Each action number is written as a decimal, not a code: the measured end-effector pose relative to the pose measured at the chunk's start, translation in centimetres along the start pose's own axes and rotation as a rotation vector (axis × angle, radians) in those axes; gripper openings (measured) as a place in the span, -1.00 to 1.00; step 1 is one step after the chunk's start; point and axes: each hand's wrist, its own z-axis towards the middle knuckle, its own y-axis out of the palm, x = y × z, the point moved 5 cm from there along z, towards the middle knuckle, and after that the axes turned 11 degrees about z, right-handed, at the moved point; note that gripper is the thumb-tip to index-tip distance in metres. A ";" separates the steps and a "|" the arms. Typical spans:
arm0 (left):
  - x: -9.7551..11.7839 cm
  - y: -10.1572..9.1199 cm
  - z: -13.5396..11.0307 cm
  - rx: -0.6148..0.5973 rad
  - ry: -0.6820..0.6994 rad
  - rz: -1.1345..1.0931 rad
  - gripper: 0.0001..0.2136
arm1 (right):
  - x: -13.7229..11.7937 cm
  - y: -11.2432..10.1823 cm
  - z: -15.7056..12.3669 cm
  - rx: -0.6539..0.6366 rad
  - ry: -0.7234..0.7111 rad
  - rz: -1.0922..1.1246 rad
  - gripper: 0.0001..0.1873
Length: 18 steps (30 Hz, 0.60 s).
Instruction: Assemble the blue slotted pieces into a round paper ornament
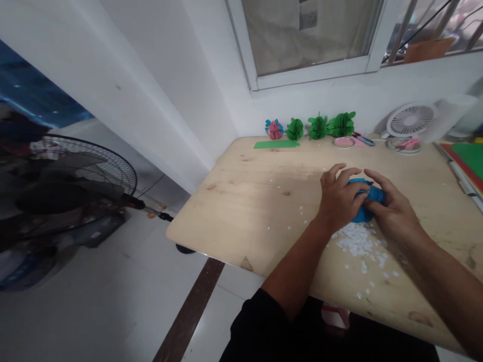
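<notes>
Both hands meet over the middle of a pale wooden table point(241, 201) and grip a small blue paper piece point(363, 201) between them. My left hand point(339, 196) curls over its left side, fingers bent. My right hand point(392, 208) closes on its right side. Most of the blue piece is hidden by the fingers. A heap of small white paper scraps point(358, 241) lies on the table just below the hands.
Along the back wall stand a pink-and-blue paper ball point(274, 129) and three green paper balls point(319, 126), with a green strip point(276, 144) in front. Tape rolls, a small white fan point(410, 119) and coloured sheets point(470, 158) sit at right. A floor fan point(71, 181) stands at left.
</notes>
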 end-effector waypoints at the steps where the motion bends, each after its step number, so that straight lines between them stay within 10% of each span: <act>1: 0.0 0.0 0.0 -0.002 0.000 0.003 -0.86 | 0.1 0.0 0.0 -0.002 0.006 0.000 -0.26; 18: 0.3 -0.7 0.2 0.039 -0.007 -0.187 -0.91 | -1.5 0.0 -0.1 0.171 0.146 0.247 -0.15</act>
